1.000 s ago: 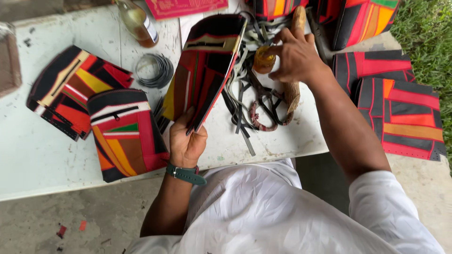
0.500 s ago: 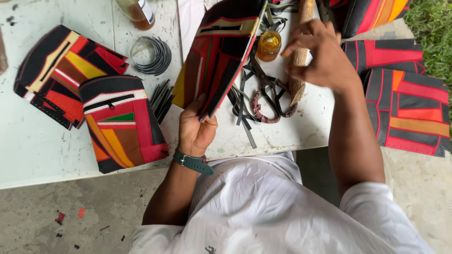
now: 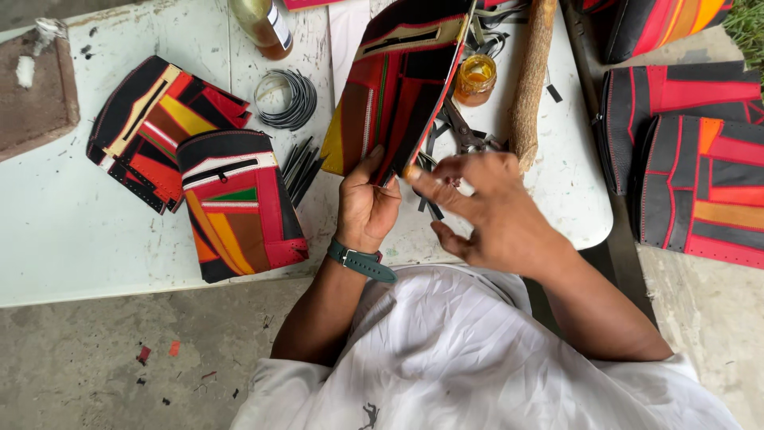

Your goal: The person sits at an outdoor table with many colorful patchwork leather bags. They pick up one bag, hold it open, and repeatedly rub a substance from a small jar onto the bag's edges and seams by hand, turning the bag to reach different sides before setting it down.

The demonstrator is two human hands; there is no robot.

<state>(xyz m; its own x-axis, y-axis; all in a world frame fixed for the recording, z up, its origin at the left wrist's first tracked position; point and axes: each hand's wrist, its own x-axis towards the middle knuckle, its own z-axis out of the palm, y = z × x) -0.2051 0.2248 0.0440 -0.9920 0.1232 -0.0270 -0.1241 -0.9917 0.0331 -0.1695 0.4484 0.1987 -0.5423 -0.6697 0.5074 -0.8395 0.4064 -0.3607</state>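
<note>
The patchwork panel (image 3: 398, 87) shows red, black and yellow stripes; the jar (image 3: 476, 80) is amber.

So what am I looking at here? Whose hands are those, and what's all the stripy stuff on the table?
The camera sits on a person's head and looks down, so you see their own two hands. The left hand grips a colourful patchwork leather piece by its bottom edge. The right hand touches that edge with a fingertip. On the white table lie two more patchwork pieces, a coil of black cord, a small jar of amber stuff, a rough wooden stick and a brown bottle. More striped pieces lie to the right.
</note>
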